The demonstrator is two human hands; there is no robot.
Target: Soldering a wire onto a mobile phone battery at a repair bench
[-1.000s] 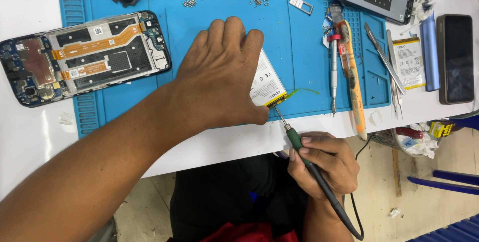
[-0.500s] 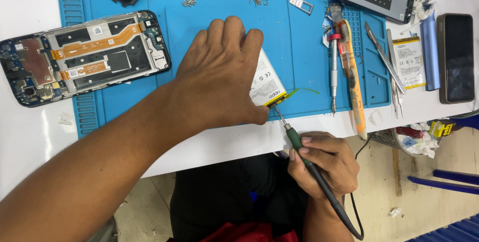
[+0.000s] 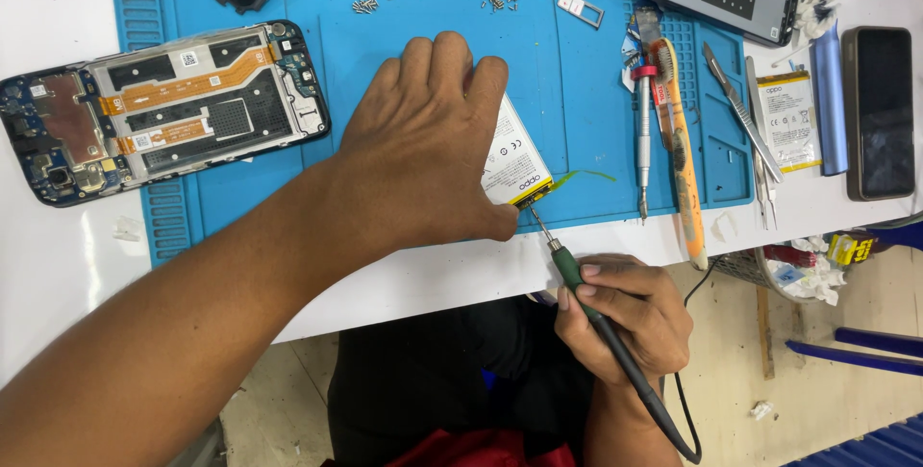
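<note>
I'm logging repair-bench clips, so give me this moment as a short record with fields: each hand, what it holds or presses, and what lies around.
left hand: flat, palm down, pressing the white phone battery onto the blue work mat
right hand: gripping a green-handled soldering iron like a pen
iron tip: at the battery's near corner, by its yellow connector strip
left of hands: opened phone, back removed, boards and orange flex exposed
right of hands: screwdriver, orange-handled tool, tweezers
far edge: loose screws
</note>
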